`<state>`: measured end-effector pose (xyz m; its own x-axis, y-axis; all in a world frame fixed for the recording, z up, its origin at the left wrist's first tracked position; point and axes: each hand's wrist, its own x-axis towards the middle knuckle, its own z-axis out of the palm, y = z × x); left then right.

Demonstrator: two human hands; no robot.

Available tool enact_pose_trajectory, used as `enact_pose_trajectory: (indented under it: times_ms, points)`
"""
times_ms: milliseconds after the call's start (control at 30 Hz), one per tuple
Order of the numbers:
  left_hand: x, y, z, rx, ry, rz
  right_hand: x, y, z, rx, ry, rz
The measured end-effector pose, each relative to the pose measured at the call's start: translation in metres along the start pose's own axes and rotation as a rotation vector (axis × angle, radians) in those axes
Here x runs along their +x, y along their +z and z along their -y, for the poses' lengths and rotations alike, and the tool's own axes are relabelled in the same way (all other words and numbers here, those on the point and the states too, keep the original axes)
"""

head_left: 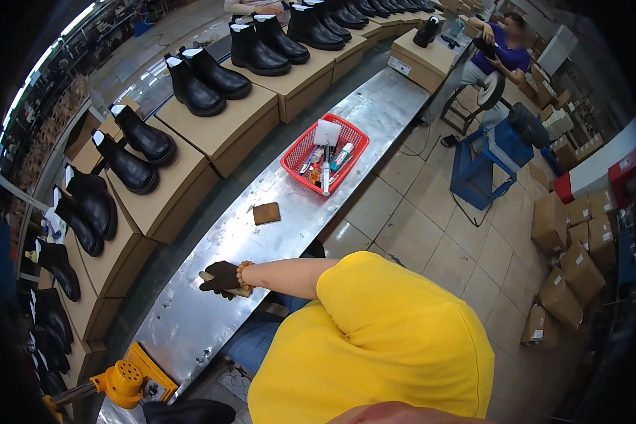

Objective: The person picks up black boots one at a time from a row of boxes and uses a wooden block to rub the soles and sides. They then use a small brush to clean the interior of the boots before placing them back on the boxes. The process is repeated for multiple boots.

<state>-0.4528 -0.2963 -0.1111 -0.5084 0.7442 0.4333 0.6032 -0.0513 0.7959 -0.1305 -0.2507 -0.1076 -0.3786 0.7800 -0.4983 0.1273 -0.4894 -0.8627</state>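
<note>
In a dark glove, with a beaded bracelet at the wrist, my right hand (222, 276) is closed over a flat beige pad (243, 291) on the metal bench (191, 318). Most of the pad is covered by the fingers, so its exact kind is unclear. A brown square pad (266, 213) lies on the bench beyond this hand. At the lower edge a black boot (191, 413) shows only in part; whatever holds or supports it is hidden. My left hand is out of the picture.
A red basket (324, 154) holds a tube and small items. A yellow lamp-like device (127, 381) stands at the bench's near end. Black boots (194, 83) line cardboard boxes (219, 131) along the far side. A co-worker (502, 49) handles a dark shoe near a blue stand (484, 162).
</note>
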Motion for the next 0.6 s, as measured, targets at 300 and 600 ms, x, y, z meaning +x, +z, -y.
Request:
enact_pose_trajectory:
  times_ms: [300,600]
  points:
    - [-0.074,0.019,-0.038,-0.317,-0.174,0.343,0.041,-0.009,-0.048,0.989,-0.009,0.031]
    - [-0.111,0.045,-0.084,-0.45,-0.18,0.505,0.017,-0.005,0.079,0.209,-0.423,-0.186]
